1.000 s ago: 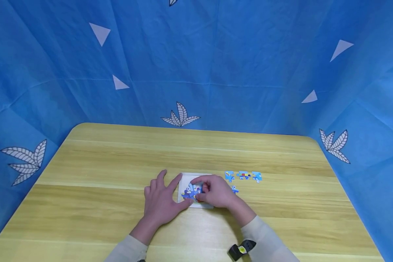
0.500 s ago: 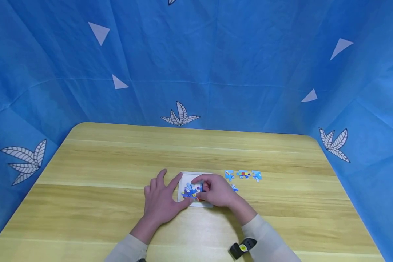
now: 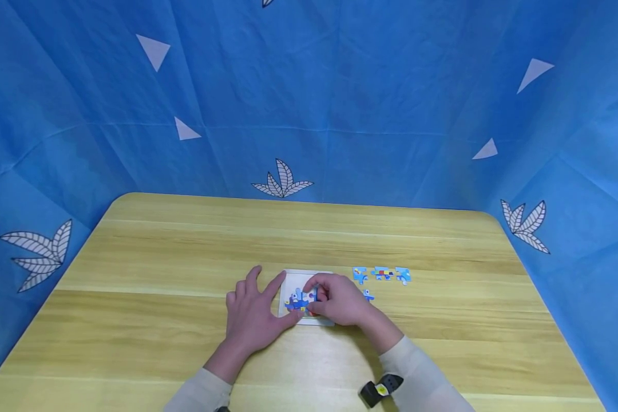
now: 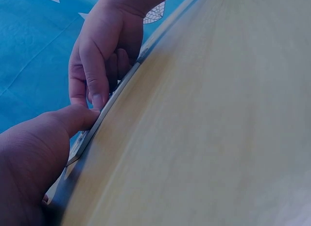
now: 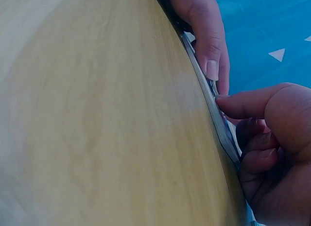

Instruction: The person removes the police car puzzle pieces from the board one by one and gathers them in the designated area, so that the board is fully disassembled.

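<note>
Puzzle pieces (image 3: 296, 300) in white tray (image 3: 294, 280); left fingers (image 3: 275, 285) spread; right fingers (image 3: 318, 279) pinch pieces.

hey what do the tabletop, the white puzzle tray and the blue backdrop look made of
Tabletop: wood or wood-look laminate, smooth satin; visible grain and a soft sheen.
Puzzle tray: perhaps coated board or plastic; pale, flat, thin straight rim.
Backdrop: probably fabric, matte; creases and soft folds.

Left hand (image 3: 254, 315) touches tray (image 3: 316, 322) (white); right hand (image 3: 342, 300) touches puzzle pieces (image 3: 297, 298).
</note>
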Tool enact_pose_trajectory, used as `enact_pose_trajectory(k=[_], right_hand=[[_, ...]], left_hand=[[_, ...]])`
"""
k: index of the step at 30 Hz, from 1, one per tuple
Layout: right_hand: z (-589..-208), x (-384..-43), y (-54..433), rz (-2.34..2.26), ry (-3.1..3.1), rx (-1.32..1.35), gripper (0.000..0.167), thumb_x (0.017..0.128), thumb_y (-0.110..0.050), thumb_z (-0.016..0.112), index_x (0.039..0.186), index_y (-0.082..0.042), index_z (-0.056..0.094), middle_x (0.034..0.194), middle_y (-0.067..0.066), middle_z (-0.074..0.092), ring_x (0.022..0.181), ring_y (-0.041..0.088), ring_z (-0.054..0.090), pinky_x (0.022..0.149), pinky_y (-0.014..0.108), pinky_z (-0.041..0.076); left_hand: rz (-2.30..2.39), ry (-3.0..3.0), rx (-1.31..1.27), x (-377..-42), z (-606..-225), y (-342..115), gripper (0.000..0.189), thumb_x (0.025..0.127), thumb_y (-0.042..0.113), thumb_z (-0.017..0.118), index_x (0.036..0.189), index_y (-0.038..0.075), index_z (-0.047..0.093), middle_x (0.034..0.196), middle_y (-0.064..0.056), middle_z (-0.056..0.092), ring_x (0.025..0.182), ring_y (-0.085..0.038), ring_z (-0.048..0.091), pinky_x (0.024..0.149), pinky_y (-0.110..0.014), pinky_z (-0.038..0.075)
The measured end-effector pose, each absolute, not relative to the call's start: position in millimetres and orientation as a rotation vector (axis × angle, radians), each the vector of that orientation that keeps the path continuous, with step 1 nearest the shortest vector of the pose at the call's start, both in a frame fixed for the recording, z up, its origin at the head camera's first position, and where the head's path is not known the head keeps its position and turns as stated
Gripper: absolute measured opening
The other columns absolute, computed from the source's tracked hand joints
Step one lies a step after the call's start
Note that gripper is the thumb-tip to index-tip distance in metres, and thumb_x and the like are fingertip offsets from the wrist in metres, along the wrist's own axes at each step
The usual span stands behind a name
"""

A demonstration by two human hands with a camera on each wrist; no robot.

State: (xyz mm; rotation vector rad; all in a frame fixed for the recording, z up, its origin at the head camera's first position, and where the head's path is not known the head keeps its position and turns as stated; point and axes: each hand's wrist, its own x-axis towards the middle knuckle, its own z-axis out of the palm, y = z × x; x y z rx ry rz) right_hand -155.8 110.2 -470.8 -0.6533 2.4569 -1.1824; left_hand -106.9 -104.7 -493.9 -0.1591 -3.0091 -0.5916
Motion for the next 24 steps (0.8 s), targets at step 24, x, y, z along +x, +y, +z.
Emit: enact_pose_trajectory(k=[24], right_hand=[[-456,-140,127,-1.308,2.545,-0.674,0.022,0.094,-0.011,0.071,0.113,-0.013,0.062,0.062,-0.01,0.042,0.052,0.006,0.038,0.057,0.028,0.039]], left_hand=[[-0.606,-3.029,-0.14,-107,-493,-105,0.09,0.075,0.081,0.06,0.15,0.032,0.048,0.156,-0.017,0.023,0.109,-0.032,0.037,0.079,-0.043,0.025]])
